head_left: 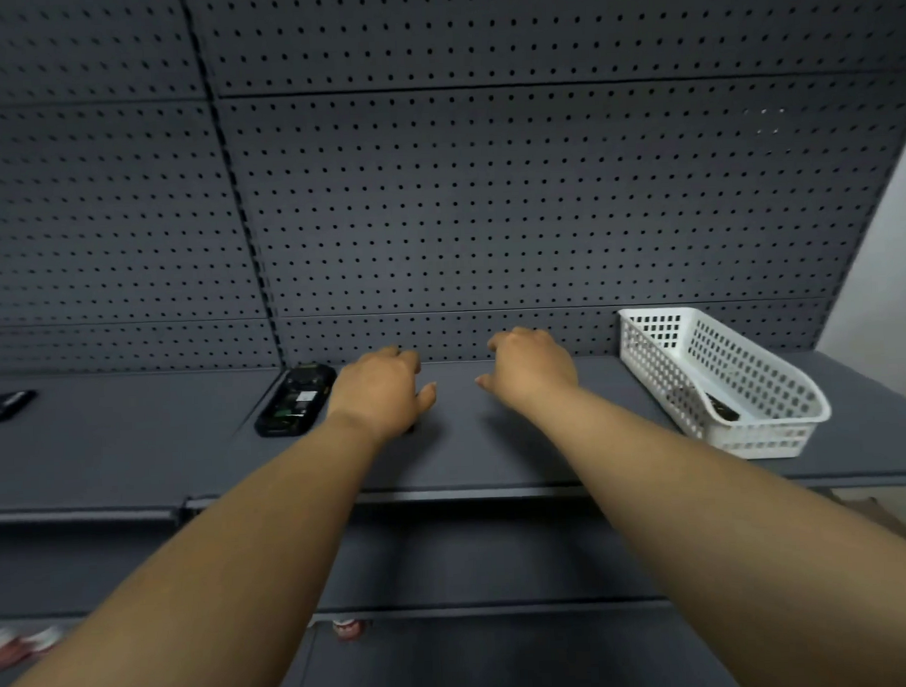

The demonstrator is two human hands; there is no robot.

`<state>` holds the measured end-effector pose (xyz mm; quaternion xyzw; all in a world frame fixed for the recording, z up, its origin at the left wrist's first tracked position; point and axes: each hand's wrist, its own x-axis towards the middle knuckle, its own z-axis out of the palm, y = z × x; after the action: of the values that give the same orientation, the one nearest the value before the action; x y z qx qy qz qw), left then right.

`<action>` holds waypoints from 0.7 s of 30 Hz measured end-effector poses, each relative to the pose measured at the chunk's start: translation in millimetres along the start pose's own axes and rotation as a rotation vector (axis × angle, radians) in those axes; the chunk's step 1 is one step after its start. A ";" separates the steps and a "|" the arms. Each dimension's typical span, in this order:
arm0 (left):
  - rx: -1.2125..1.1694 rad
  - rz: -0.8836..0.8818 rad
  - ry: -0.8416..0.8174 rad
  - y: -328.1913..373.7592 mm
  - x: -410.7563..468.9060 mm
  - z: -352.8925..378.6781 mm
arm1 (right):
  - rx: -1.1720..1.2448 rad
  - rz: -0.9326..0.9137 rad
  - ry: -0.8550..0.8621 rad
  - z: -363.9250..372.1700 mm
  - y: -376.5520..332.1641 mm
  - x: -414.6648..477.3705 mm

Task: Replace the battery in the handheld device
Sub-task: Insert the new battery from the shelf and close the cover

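Neither grip holds anything that shows. The left hand (pixel 379 392) rests palm-down on the grey shelf (pixel 495 444), fingers loosely curled, with a small dark edge peeking out beneath its wrist side; whether the hand is pressing on that object I cannot tell. The right hand (pixel 531 366) hovers just beside it at 3 o'clock, fingers bent and apart, released.

The handheld device (pixel 294 398) lies on the shelf just beside the left hand at 9 o'clock, back side up, its battery bay open so that green board and a white label show. Farther out at 9 o'clock, near the frame's left edge, a second dark device (pixel 6 405) lies flat on the neighbouring shelf section.

At 3 o'clock from the right hand, well apart from it, a white perforated plastic basket (pixel 781 383) stands on the shelf at an angle, with a dark item (pixel 723 410) lying inside on its floor.

Behind the shelf rises a dark grey pegboard wall (pixel 486 188), divided by a slotted upright (pixel 240 196). A pale wall (pixel 894 256) shows at the far right. Lower shelves (pixel 474 563) step down toward 6 o'clock, where small red-and-white objects (pixel 348 629) sit, too blurred to name.
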<state>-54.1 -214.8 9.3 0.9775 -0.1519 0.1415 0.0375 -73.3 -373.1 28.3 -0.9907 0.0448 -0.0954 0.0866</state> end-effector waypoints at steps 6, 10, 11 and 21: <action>-0.003 0.006 -0.038 -66.4 -10.5 2.0 | 0.027 0.045 -0.009 21.8 -56.9 -1.0; -0.017 0.008 -0.055 -94.7 -16.0 3.9 | 0.039 0.060 -0.016 31.2 -82.2 -2.4; -0.020 0.010 -0.055 -100.1 -16.9 4.3 | 0.039 0.062 -0.017 32.9 -86.9 -2.6; -0.034 -0.017 -0.060 -120.0 -19.3 6.7 | 0.031 0.045 -0.023 38.9 -103.0 2.0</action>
<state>-33.0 -95.9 -6.3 0.9818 -0.1472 0.1091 0.0508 -56.2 -266.0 9.7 -0.9890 0.0646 -0.0825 0.1044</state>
